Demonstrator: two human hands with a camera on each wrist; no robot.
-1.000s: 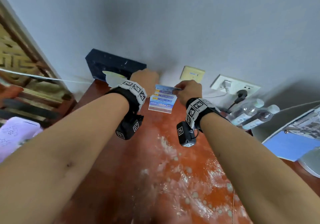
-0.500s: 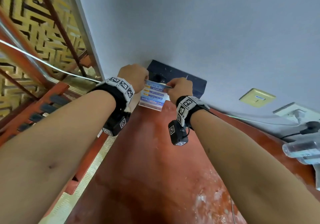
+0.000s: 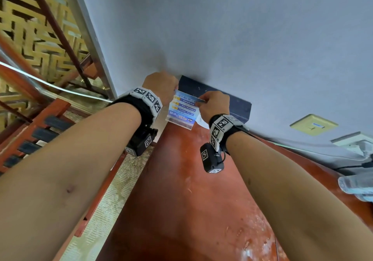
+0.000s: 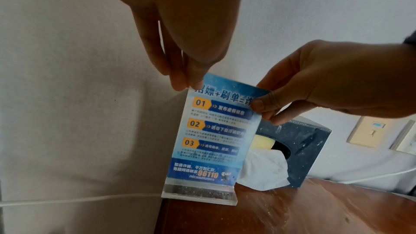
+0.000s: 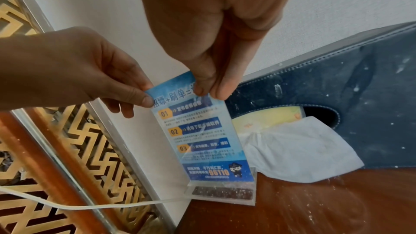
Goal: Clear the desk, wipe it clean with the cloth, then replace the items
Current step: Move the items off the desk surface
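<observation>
A clear acrylic sign stand (image 3: 182,109) (image 4: 213,141) (image 5: 202,141) with a blue printed card stands at the far left corner of the red-brown desk (image 3: 181,200), its base touching the desktop. My left hand (image 3: 161,87) (image 4: 191,77) pinches the card's top left corner. My right hand (image 3: 214,105) (image 5: 211,86) pinches its top right corner. Right behind the stand is a dark blue tissue box (image 3: 224,101) (image 4: 299,149) (image 5: 337,113) against the wall, with a white tissue (image 5: 299,150) hanging out.
White residue (image 3: 252,234) speckles the desk's near right part. Plastic water bottles (image 3: 357,188) lie at the right edge. Wall sockets (image 3: 312,124) and a cable are on the grey wall. A gold lattice screen (image 3: 30,28) and a white cord (image 5: 67,204) stand left of the desk.
Both hands have carried the sign stand leftward along the wall, from near the sockets to the desk's left corner in front of the tissue box. It now touches the desktop.
</observation>
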